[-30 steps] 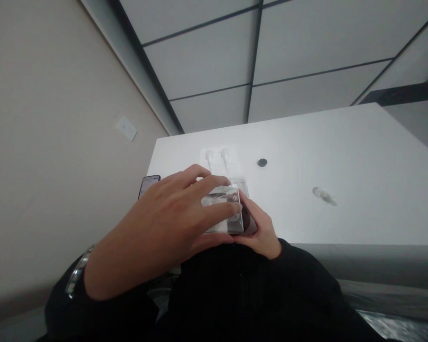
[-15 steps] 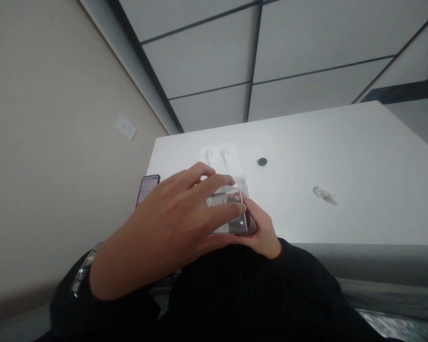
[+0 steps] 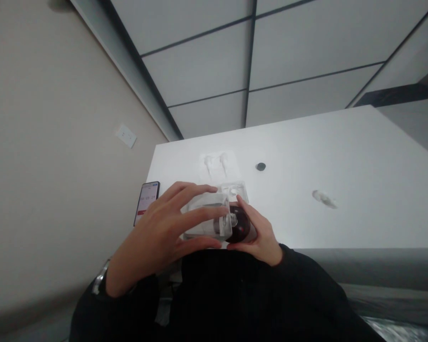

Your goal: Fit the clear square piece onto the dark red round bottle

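My left hand wraps its fingers over a clear plastic box, thumb below and fingertips along the top. My right hand is closed around a dark red-brown bottle, which lies on its side with its clear threaded neck pointing left. That neck meets or overlaps the right end of the box; whether it is inside I cannot tell. Just beyond the bottle lies a shallow clear plastic tray with a small round piece in it. Part of the box is hidden behind my left fingers.
A phone lies at the table's left edge. Two white stemmed pieces rest on a pale sheet farther back. On the white table are a dark round disc and a crumpled clear plastic bit. A wall stands left.
My left hand has shifted left with the clear box, uncovering the dark bottle in my right hand. The clear tray behind shows more fully. The view has tilted slightly.
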### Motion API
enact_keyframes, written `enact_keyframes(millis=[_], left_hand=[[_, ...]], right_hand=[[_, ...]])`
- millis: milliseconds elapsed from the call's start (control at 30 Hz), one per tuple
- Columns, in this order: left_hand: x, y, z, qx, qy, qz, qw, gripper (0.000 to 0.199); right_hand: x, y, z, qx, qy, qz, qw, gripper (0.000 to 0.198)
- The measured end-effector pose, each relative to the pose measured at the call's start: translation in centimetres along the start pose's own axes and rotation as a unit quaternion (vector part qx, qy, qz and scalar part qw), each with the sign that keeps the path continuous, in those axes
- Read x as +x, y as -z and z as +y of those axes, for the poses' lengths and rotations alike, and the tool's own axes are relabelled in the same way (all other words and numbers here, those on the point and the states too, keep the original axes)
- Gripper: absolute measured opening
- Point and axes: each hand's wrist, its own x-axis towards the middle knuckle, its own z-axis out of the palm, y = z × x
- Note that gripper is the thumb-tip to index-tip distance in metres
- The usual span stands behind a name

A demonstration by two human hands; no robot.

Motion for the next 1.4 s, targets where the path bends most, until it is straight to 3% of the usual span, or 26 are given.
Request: enact_keyframes(millis=[233,567,900,1233,1400], left_hand=[[-1.6,-1.4,-1.1,-0.070,0.055,0.007,0.996,0.044],[-3.4,-3.7,-2.8,-0.120,0.117,0.028,0.986,0.075],[-5.6,-6.1,-3.7,-0.268,0.218,0.098,0.933,0.082],[-4.7,-7.6,-2.7,-0.404,0.223,0.204,0.863,0.094],[-3.7,-7.2,-2.4,-0.406,0.216,0.209,0.863,0.096]], right_hand=[[0.0,0.0,0.0,-0.004,0.001,-0.006,1.000,0.109],[-0.4,-0.1,0.5,-0.003,-0.002,-0.001,1.000,0.109],[-0.5,-0.1,0.5,-0.010,-0.007,0.001,1.000,0.109],[-0.3,-0.1,0.4,-0.018,0.005,-0.001,1.000,0.106],[-0.3,-0.1,0.4,-0.020,-0.007,-0.005,1.000,0.112]])
